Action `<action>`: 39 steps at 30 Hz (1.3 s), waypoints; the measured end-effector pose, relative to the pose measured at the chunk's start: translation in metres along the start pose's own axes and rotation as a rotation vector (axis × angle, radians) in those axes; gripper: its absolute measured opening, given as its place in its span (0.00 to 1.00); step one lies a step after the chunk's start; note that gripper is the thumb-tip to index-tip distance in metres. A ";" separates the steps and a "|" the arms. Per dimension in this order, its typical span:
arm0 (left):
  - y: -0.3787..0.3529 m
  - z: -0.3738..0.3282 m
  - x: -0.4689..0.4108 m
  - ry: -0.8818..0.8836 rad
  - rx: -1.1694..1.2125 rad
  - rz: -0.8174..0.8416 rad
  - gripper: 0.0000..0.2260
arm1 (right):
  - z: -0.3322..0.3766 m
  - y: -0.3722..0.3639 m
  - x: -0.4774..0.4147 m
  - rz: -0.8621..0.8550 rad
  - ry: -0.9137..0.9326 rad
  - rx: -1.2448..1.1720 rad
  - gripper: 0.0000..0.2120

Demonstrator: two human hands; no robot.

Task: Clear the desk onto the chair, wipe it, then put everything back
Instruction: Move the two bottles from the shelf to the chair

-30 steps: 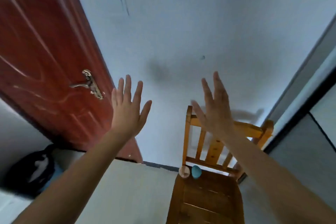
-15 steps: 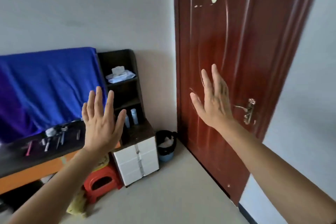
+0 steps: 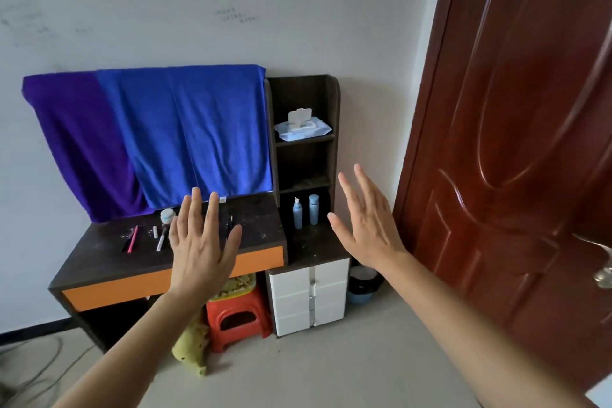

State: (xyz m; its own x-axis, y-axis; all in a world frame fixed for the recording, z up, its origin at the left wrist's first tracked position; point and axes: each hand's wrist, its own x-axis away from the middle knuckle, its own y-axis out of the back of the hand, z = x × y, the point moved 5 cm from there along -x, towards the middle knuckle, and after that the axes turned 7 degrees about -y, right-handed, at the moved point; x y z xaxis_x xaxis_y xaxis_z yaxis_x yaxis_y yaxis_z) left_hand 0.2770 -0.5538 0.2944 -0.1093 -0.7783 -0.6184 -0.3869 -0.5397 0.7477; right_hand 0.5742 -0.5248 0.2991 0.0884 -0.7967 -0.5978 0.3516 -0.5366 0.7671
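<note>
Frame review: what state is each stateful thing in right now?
Left hand: open, raised, holding nothing.
Right hand: open, raised, holding nothing.
Desk: dusty, not yet cleared.
Wet wipes pack: lid flipped up.
White drawer unit: drawers shut.
Blue towel: hanging draped behind the desk.

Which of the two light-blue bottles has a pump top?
The left light-blue bottle: white nozzle on top, whereas the right bottle wears a plain blue cap.

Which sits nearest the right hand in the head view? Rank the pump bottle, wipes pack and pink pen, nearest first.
1. Pump bottle, just left of the right hand.
2. Wipes pack, higher up on the shelf.
3. Pink pen, far left on the desk.
</note>
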 end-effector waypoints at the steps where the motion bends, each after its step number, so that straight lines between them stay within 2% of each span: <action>1: -0.016 0.003 -0.008 0.002 0.028 0.019 0.34 | -0.008 -0.013 -0.008 0.021 -0.011 -0.001 0.35; 5: -0.087 0.015 -0.052 -0.023 0.080 0.101 0.36 | -0.050 -0.070 -0.047 0.084 -0.063 0.015 0.35; 12: -0.217 0.037 -0.184 -0.080 -0.018 0.302 0.38 | -0.139 -0.174 -0.152 0.221 -0.180 0.019 0.37; 17: -0.284 0.045 -0.262 -0.125 -0.007 0.363 0.38 | -0.181 -0.230 -0.224 0.264 -0.211 0.042 0.38; 20: -0.323 0.063 -0.280 -0.094 0.030 0.443 0.38 | -0.194 -0.262 -0.252 0.326 -0.224 0.056 0.37; 25: -0.388 0.100 -0.302 -0.111 0.023 0.681 0.35 | -0.211 -0.311 -0.289 0.400 -0.197 0.119 0.35; 33: -0.465 0.123 -0.333 -0.020 0.138 0.815 0.34 | -0.238 -0.373 -0.318 0.517 -0.189 0.145 0.29; 39: -0.533 0.125 -0.317 0.001 0.225 0.871 0.28 | -0.271 -0.442 -0.317 0.649 -0.145 0.096 0.29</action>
State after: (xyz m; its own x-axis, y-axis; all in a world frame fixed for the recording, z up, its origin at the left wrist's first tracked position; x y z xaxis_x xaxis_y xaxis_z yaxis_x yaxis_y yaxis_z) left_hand 0.4034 0.0207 0.0614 -0.4471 -0.8826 0.1452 -0.3373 0.3168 0.8865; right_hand 0.6438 0.0406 0.0869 0.1254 -0.9918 0.0235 0.1844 0.0466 0.9817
